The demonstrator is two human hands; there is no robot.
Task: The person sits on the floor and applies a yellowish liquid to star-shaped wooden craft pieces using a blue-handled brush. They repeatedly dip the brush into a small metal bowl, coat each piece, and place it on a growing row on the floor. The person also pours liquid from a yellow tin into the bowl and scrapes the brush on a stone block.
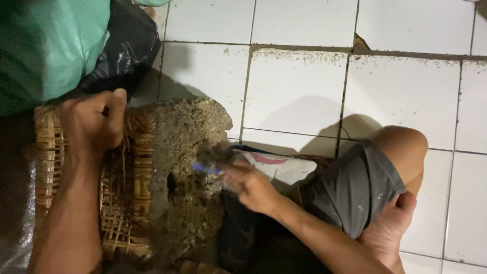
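Wicker basket [122,203], stiff and light at lower left, my left hand [96,124] clenches by its rim, while my right hand [248,185] pinches a small blue tool [205,168].

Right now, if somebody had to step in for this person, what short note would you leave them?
Left hand: gripping the rim of the woven basket, steadying it on the tiled floor.
Right hand: blurred in motion, holding a small blue tool against the crusted grey-brown slab that lies across the basket.
Nearby: green sack and black bag behind the basket; a cloth lies under the right hand.
Done and left: the slab is rough and ragged-edged, with a hole in it; how much has been worked cannot be told.
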